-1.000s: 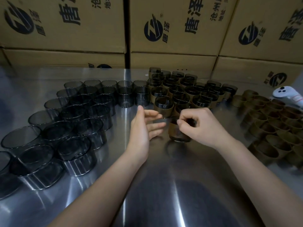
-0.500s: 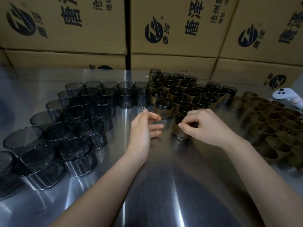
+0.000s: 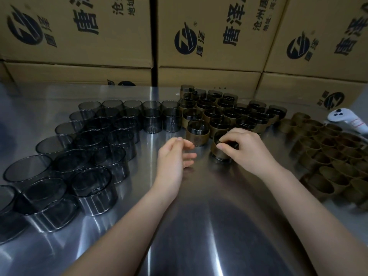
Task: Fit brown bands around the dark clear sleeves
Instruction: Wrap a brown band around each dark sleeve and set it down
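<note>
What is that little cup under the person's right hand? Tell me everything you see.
A short dark clear sleeve, smoky plastic by its look, with a brown band round its wall. It stands upright on the steel table, at the near edge of the banded group. The right hand pinches its top rim, hiding the right side.

A banded sleeve (image 3: 219, 153) standing on the steel bench (image 3: 199, 226) is pinched at its rim by the right grip (image 3: 247, 148). The left grip (image 3: 171, 156), loosely curled and holding nothing, is held just beside it at 9 o'clock. Bare dark sleeves (image 3: 95, 156) are massed farther out at 9 o'clock, finished sleeves (image 3: 219, 116) at 12 o'clock and loose brown bands (image 3: 328, 156) at 3 o'clock.
</note>
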Tool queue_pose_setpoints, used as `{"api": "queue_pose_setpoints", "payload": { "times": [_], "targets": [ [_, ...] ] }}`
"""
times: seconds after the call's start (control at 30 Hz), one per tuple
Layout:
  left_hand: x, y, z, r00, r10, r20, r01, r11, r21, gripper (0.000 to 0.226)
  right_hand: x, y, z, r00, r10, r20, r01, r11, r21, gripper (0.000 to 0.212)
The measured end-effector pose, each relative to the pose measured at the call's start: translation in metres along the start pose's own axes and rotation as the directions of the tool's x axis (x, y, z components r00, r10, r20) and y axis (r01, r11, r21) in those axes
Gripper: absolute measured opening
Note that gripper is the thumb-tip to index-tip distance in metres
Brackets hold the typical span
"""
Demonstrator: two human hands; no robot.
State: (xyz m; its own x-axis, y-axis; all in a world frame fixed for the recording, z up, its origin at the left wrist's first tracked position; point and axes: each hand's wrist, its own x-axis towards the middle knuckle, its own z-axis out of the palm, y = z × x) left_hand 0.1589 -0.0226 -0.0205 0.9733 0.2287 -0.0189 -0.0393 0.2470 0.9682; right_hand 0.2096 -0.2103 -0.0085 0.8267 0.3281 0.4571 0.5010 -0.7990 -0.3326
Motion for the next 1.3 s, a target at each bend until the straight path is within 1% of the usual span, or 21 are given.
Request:
{"api": "queue_pose_setpoints", "payload": {
  "times": [0.17, 0.37, 0.43, 0.5, 0.57, 0.67, 0.73, 0.83, 0.87, 0.93, 1.13, 1.23, 1.3],
  "targets": [
    [0.000, 0.000, -0.001, 1.000, 0.002, -0.016, -0.002, 1.000, 0.013, 0.033, 0.002, 0.001, 0.006, 0.998, 0.000, -0.070, 0.000, 1.000, -0.001, 0.019],
    [0.002, -0.002, -0.003, 0.999, 0.031, -0.025, -0.029, 0.997, 0.071, 0.031, 0.001, -0.002, 0.013, 0.991, 0.033, -0.132, -0.041, 0.998, -0.055, 0.022],
    [0.003, -0.003, -0.004, 0.998, 0.059, -0.034, -0.054, 0.991, 0.126, 0.032, 0.001, -0.003, 0.015, 0.988, 0.038, -0.148, -0.051, 0.995, -0.082, 0.024],
    [0.005, -0.005, -0.008, 0.990, 0.133, -0.046, -0.119, 0.966, 0.229, 0.033, 0.000, -0.003, 0.015, 0.988, 0.039, -0.146, -0.053, 0.994, -0.094, 0.027],
    [0.007, -0.006, -0.014, 0.969, 0.239, -0.056, -0.203, 0.908, 0.366, 0.030, 0.000, -0.003, 0.016, 0.990, 0.032, -0.137, -0.046, 0.994, -0.100, 0.031],
    [0.011, -0.004, -0.021, 0.926, 0.374, -0.048, -0.284, 0.777, 0.561, 0.019, -0.001, -0.003, 0.018, 0.986, 0.019, -0.164, -0.034, 0.996, -0.087, 0.032],
    [0.014, -0.003, -0.023, 0.901, 0.434, -0.013, -0.307, 0.658, 0.688, 0.017, -0.001, -0.004, 0.018, 0.981, 0.024, -0.191, -0.039, 0.996, -0.075, 0.031],
    [0.017, 0.000, -0.022, 0.875, 0.478, 0.070, -0.312, 0.447, 0.838, 0.029, -0.001, -0.003, 0.017, 0.975, 0.055, -0.215, -0.066, 0.997, -0.048, 0.029],
    [0.018, 0.002, -0.021, 0.874, 0.476, 0.091, -0.305, 0.393, 0.867, 0.033, -0.001, -0.003, 0.016, 0.974, 0.064, -0.219, -0.073, 0.997, -0.036, 0.029],
    [0.024, 0.008, -0.019, 0.885, 0.453, 0.109, -0.280, 0.331, 0.901, 0.040, -0.001, -0.002, 0.015, 0.972, 0.079, -0.219, -0.081, 0.997, -0.001, 0.028],
    [0.059, 0.034, -0.011, 0.921, 0.376, 0.101, -0.206, 0.250, 0.946, 0.044, 0.000, 0.000, 0.010, 0.965, 0.110, -0.237, -0.096, 0.993, 0.071, 0.024],
    [0.081, 0.045, -0.006, 0.942, 0.318, 0.104, -0.170, 0.188, 0.967, 0.044, 0.001, 0.002, 0.008, 0.959, 0.112, -0.260, -0.092, 0.992, 0.088, 0.020],
    [0.094, 0.049, -0.001, 0.953, 0.284, 0.108, -0.148, 0.124, 0.981, 0.043, 0.001, 0.002, 0.007, 0.957, 0.117, -0.264, -0.094, 0.991, 0.099, 0.019]
  ]
}}
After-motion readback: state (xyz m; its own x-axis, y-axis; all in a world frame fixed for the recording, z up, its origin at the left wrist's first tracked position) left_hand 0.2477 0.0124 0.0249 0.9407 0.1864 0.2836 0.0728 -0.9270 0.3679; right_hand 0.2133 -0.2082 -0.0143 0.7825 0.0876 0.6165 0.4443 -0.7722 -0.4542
